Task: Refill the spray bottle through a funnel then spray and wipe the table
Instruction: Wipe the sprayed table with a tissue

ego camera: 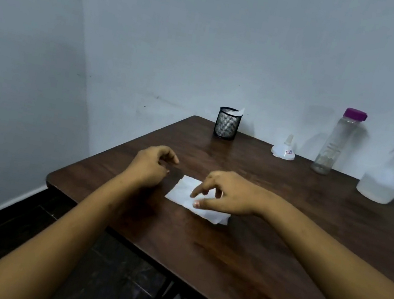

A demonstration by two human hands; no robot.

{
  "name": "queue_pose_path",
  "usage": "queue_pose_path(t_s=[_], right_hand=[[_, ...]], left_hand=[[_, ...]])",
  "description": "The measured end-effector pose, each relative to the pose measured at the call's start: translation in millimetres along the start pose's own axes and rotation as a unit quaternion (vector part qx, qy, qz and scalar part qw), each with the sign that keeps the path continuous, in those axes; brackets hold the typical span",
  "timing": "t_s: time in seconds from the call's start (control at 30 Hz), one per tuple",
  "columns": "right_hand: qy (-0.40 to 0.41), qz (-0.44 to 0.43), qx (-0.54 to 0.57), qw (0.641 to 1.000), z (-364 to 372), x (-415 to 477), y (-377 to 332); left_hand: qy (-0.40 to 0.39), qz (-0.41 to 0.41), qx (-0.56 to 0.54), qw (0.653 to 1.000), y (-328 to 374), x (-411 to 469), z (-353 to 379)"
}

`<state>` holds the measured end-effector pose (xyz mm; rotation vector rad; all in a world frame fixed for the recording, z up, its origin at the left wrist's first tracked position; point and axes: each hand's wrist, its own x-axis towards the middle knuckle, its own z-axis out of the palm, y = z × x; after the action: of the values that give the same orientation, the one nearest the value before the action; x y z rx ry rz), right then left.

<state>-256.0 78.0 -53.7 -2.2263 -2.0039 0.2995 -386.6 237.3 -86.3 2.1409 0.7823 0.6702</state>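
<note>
With the spray bottle (386,178) standing well behind and right of the tissue (182,193) on the surface (250,262), the right hand (229,196) touches the tissue with thumb and forefinger, pinching or pressing I cannot tell, while the left hand (151,165) hovers just left of it, loosely curled, empty.

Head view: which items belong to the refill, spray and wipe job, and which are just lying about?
Job: spray bottle, funnel, clear purple-capped bottle, white tissue, table.
Lying about: black mesh cup, with paper in it.
</note>
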Motion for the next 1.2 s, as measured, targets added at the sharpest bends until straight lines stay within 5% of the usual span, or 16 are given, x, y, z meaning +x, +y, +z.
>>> queue_pose_path(t_s=[0.13,0.27,0.43,0.77,1.2], right_hand=[[0.055,0.014,0.073,0.996,10,5,1],[-0.036,0.001,-0.032,0.999,47,14,-1],[-0.029,0.021,-0.035,0.999,59,17,4],[0.01,0.191,-0.022,0.981,44,104,59],[-0.063,-0.024,-0.018,0.998,59,73,-11]], left_hand=[[-0.013,0.023,0.071,0.997,-9,-16,7],[-0.006,0.035,0.137,0.99,-12,-20,10],[-0.007,0.048,0.188,0.981,-18,-14,12],[0.009,0.012,0.218,0.976,-28,17,0],[0.042,0.005,0.202,0.979,-41,10,-8]])
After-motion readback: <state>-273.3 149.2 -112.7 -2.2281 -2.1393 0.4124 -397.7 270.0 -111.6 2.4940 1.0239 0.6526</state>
